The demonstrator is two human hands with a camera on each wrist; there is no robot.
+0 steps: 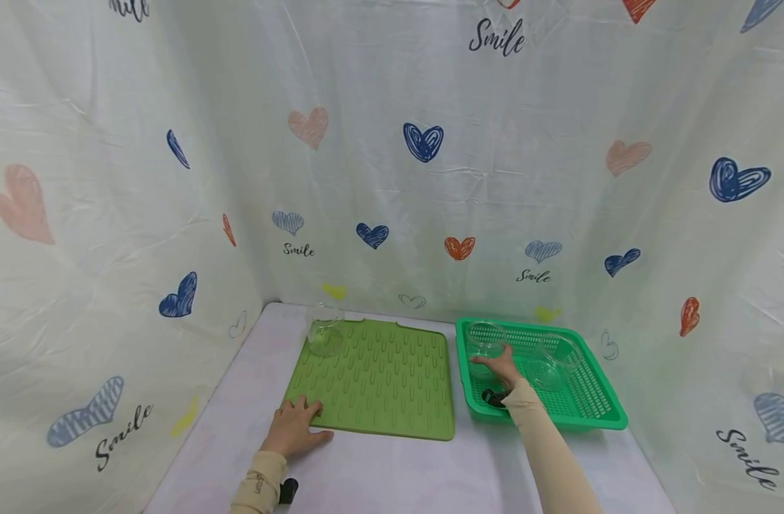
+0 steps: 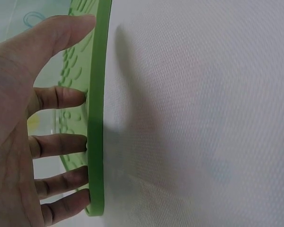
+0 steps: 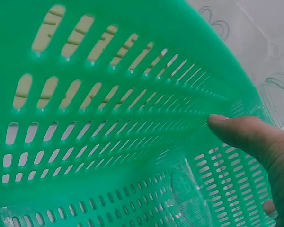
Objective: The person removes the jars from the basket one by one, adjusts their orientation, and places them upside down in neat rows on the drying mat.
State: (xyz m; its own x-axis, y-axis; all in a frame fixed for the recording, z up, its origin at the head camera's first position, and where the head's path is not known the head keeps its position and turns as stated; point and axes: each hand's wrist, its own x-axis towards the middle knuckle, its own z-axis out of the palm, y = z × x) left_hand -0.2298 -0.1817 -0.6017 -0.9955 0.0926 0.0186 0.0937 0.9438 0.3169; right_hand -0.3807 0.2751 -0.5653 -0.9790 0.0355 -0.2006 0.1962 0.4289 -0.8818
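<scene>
My left hand (image 1: 295, 427) is at the near left corner of a green draining mat (image 1: 392, 378). In the left wrist view its fingers (image 2: 61, 144) are spread apart, with the fingertips at the mat's raised edge. My right hand (image 1: 501, 366) reaches into a green slotted basket (image 1: 597, 385) and holds a clear glass (image 1: 486, 335), thumb on one side and fingers on the other. In the right wrist view the thumb (image 3: 244, 130) shows beside the basket wall; most fingers are out of sight. A second clear glass (image 1: 549, 364) sits farther right in the basket.
Another clear glass (image 1: 325, 334) stands on the mat's far left corner. A pale cloth (image 1: 405, 478) covers the table. Behind and at both sides hangs a white curtain (image 1: 379, 178) printed with hearts. The basket's rim rises close to the mat's right edge.
</scene>
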